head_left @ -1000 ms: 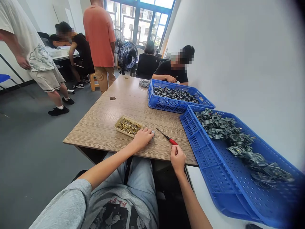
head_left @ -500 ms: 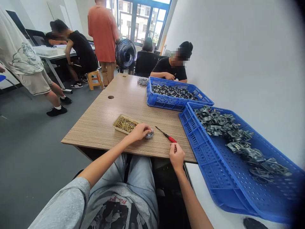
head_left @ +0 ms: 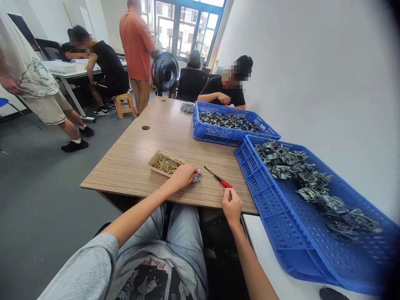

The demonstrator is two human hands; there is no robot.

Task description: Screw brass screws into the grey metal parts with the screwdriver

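Note:
My left hand (head_left: 185, 175) is closed with its fingertips at a small grey metal casting (head_left: 196, 176) on the table. The hand covers much of that piece. Beside its wrist stands a beige tray (head_left: 151, 166) of brass-coloured screws (head_left: 165, 163). A screwdriver (head_left: 223, 182) with a red handle and dark shaft lies obliquely on the wood, tip towards the casting. Just below the handle's end, at the table's front edge, my right hand (head_left: 232, 204) is closed with the fingers curled in. What it holds, if anything, is hidden.
On my right, a blue crate (head_left: 265, 204) holds grey metal castings (head_left: 287, 160). Another blue crate (head_left: 215, 135) with dark parts stands farther back, near a container of small metal pieces (head_left: 187, 108). A co-worker (head_left: 223, 89) sits behind it. The table (head_left: 125, 166) has a round hole.
My left hand has shifted slightly and turned over the casting, hiding more of it. My right hand and the screwdriver are almost unmoved. A standing person at the far left has brought a hand forward.

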